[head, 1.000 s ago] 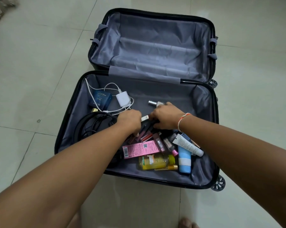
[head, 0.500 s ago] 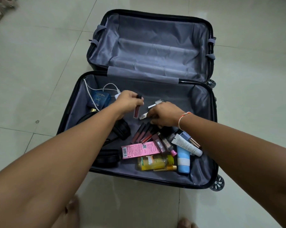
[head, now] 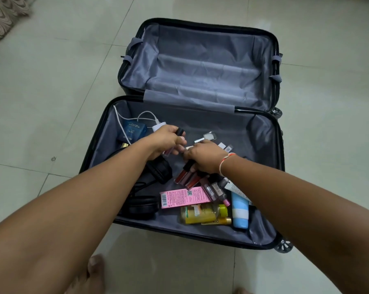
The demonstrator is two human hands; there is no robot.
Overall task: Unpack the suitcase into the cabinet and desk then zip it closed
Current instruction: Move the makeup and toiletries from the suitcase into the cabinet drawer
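Note:
A black suitcase [head: 277, 132] lies open on the floor, its grey-lined lid half [head: 200, 66] bare. The near half holds loose cosmetics. My left hand [head: 166, 141] is shut on a lip gloss tube with a black cap [head: 180, 131], held above the lining. My right hand [head: 204, 158] rests just right of it, fingers closed on another dark-capped lip gloss [head: 188, 166] among several red tubes [head: 185, 177]. Below lie a pink box [head: 183, 197], a yellow bottle [head: 202, 214] and a blue-and-white tube [head: 239, 213].
A blue box [head: 134, 132], a white charger with cable [head: 157, 126] and black headphones [head: 160, 170] sit in the suitcase's left part, a black round case [head: 141, 206] near its front edge. Pale tiled floor surrounds it. My toes [head: 96, 266] show at the bottom.
My left hand lifted a lip gloss tube out of the pile and moved up and left. My right hand shifted slightly up and closed on another tube.

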